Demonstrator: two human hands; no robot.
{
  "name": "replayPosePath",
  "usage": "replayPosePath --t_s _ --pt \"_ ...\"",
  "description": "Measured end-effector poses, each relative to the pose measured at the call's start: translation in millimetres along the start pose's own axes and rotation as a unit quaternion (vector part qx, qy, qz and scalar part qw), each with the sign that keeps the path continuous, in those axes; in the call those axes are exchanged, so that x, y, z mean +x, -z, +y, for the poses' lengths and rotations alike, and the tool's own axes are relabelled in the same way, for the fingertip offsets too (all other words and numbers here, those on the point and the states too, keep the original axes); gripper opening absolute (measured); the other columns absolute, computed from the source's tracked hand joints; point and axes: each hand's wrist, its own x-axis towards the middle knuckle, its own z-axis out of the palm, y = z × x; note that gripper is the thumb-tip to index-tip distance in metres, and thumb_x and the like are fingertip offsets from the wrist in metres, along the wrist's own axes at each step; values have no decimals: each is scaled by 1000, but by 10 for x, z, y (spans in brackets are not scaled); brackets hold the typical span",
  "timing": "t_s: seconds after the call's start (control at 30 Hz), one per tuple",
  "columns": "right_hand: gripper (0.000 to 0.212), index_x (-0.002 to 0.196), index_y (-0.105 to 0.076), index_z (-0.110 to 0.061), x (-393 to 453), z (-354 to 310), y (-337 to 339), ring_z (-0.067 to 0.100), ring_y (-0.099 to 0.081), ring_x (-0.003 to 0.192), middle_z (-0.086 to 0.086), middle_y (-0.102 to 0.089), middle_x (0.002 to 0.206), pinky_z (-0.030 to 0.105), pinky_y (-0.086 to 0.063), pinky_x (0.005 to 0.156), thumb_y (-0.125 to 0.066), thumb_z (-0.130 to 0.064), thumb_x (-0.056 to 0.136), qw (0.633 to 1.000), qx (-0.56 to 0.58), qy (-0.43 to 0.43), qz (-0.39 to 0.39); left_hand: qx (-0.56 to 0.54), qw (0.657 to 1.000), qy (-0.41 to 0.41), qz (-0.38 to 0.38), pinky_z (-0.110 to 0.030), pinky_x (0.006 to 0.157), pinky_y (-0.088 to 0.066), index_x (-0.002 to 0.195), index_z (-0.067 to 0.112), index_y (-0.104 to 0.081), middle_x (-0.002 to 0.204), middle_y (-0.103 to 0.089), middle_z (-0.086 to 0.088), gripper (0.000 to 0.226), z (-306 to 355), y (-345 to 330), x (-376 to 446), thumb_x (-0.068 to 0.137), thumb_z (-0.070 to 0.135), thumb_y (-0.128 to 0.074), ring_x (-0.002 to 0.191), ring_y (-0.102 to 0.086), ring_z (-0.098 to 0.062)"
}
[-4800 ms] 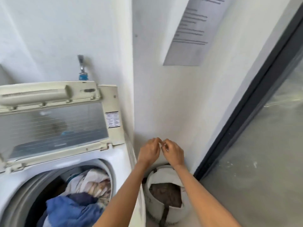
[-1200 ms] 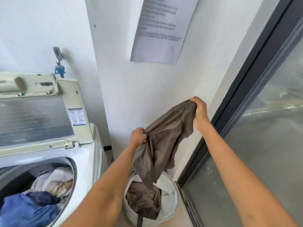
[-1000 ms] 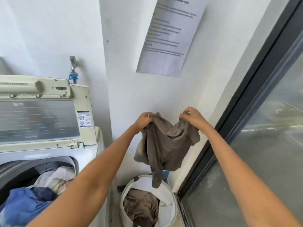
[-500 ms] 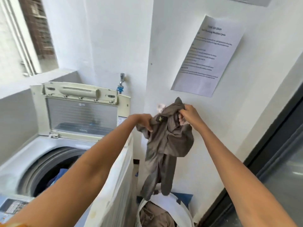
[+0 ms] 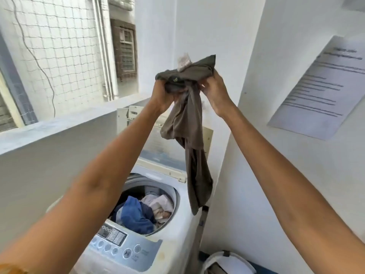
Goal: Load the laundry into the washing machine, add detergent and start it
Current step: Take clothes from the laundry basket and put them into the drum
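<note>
From the head camera we see our left hand [image 5: 163,94] and right hand [image 5: 214,89] both gripping a brown garment [image 5: 187,123] held up high, hanging over the right rim of the open washing machine [image 5: 173,232], whose drum holds clothes [image 5: 142,211].

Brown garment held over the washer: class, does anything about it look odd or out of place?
Yes. A pale crumpled scrap, perhaps a tag or paper, sticks up from the bunched top of the brown garment, between the left hand and right hand. What it is cannot be told.
</note>
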Motion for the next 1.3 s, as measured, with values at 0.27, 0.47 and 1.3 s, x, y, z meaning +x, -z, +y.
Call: replayPosePath --t_s 0.27,0.47,1.3 --pt "28 108 -59 -19 478 292 -771 18 -62 97 6 -66 108 33 -52 91 -39 -8 92 999 -21 -5 41 113 991 -17 71 -21 48 -48 86 8 -59 61 -66 -1 30 518 733 77 93 7 -30 52 -61 -10" --pt "27 103 -62 -4 326 1520 -883 24 -66 74 15 -68 87 40 -56 77 -39 -14 92 961 -192 -196 42 283 922 224 139 -24 48 -54 86 7 -56 63 -64 -7 18 -257 1905 -57 93 10 -40 53 -62 -17" --pt "61 151 -15 -18 -1773 5176 -1197 28 -13 146 9 -12 159 35 -15 117 -44 -27 98 670 -483 -449 -340 646 496 552 -179 -54 118 -5 152 31 -4 159 12 -8 61 -3363 4406 -1379 99 52 -25 147 8 -33"
